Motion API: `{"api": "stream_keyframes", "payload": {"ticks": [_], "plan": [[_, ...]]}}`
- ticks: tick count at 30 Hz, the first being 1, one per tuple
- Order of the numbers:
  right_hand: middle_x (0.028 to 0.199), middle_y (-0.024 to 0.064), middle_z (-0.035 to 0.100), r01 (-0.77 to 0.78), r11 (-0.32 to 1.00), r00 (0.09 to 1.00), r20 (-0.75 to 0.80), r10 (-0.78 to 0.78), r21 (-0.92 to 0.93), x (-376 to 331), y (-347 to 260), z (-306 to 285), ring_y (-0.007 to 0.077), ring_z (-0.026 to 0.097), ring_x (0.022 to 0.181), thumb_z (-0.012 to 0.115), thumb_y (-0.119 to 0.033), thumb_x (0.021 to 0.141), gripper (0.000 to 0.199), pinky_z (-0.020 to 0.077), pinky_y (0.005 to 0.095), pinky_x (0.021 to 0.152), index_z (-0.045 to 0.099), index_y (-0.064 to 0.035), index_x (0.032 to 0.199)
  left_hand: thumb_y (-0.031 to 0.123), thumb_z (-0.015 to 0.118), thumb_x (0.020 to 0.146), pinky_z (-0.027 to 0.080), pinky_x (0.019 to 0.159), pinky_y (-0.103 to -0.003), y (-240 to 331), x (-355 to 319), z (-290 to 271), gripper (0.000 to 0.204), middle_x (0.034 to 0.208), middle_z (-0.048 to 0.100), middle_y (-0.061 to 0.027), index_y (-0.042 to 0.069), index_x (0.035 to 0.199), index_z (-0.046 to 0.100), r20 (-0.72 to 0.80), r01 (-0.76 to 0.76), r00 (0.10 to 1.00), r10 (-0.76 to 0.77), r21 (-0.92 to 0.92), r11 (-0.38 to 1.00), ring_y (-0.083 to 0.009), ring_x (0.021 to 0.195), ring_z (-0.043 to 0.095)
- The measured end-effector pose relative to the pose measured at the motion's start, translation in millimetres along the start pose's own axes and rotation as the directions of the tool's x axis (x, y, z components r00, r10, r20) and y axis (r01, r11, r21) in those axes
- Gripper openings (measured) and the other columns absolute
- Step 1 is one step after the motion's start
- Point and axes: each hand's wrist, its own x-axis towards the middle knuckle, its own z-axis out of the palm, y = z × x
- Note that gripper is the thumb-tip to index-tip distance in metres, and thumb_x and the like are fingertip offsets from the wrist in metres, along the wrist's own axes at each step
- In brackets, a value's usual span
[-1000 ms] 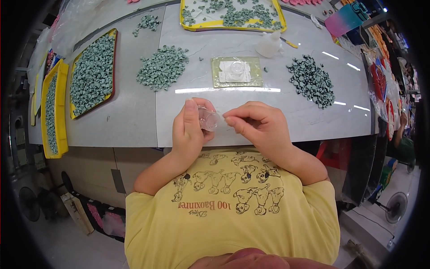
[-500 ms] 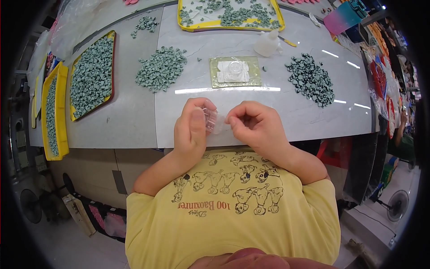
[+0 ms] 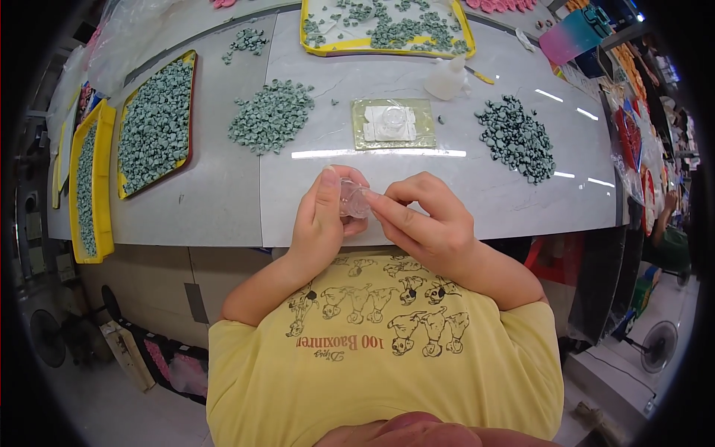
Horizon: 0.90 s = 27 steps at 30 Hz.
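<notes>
My left hand [image 3: 322,216] and my right hand [image 3: 424,220] meet at the near edge of the grey table [image 3: 223,201]. Between their fingertips they hold a small clear plastic piece [image 3: 353,201], the left thumb and fingers wrapped around it and the right index finger and thumb pinching its right side. Beyond the hands lies a square greenish mat [image 3: 393,124] with a clear plastic part on it. A loose heap of pale green pieces [image 3: 271,115] lies to the left of the mat, a heap of darker green pieces [image 3: 516,137] to the right.
Yellow trays of green pieces stand at the left [image 3: 155,122], the far left [image 3: 88,179] and the back [image 3: 387,25]. A white plastic bottle [image 3: 447,79] stands behind the mat. Coloured goods crowd the right side. Fans stand on the floor.
Both hands have stayed together at the table edge. The right fingers have closed in on the clear piece and the left hand has turned it slightly.
</notes>
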Motion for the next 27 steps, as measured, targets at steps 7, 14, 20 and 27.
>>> {"api": "stream_keyframes", "payload": {"ticks": [7,14,20,27], "plan": [[0.082,0.0077,0.06,-0.158,0.987,0.986,-0.047,0.16,0.036,2.1,-3.2,1.1,0.0178,0.057,0.065,0.071,0.005,0.072,0.026,0.0462,0.0264,0.055,0.067,-0.0006,0.097,0.043,0.023,0.101,0.038,0.055,-0.019,-1.6,-1.8,-0.3,0.045,0.083,0.051,-0.001,0.006,0.103,0.048,-0.043,0.055,0.998,-0.052,0.072,0.996,-0.0044,0.07,0.044],[0.082,0.0086,0.06,-0.116,0.992,0.993,0.032,0.114,0.057,5.9,1.3,2.6,0.0198,0.057,0.066,0.071,0.005,0.071,0.02,0.0463,0.0283,0.055,0.064,0.0005,0.089,0.039,0.028,0.101,0.038,0.051,-0.02,2.6,-4.7,-0.9,0.042,0.073,0.05,0.0003,0.005,0.098,0.051,-0.047,-0.051,0.997,0.065,0.258,0.965,-0.0044,0.062,0.044],[0.08,0.0089,0.059,-0.063,0.996,0.996,0.061,0.06,0.061,4.1,2.5,7.5,0.0214,0.056,0.066,0.07,0.008,0.066,0.024,0.046,0.0296,0.055,0.061,0.0008,0.087,0.034,0.03,0.102,0.037,0.049,-0.021,8.6,-7.1,-4.0,0.042,0.064,0.048,0.0013,0.003,0.089,0.054,-0.064,-0.038,0.995,0.072,0.421,0.906,-0.0052,0.055,0.042],[0.08,0.0078,0.06,-0.242,0.969,0.97,0.015,0.242,0.039,-2.0,-2.4,5.8,0.0186,0.057,0.066,0.067,0.005,0.074,0.016,0.0466,0.0279,0.055,0.064,-0.0008,0.088,0.037,0.03,0.101,0.035,0.046,-0.021,8.7,-8.4,-2.2,0.044,0.062,0.046,0.001,0.003,0.088,0.054,-0.09,0.081,0.994,-0.057,0.283,0.956,-0.0055,0.052,0.04]]}}
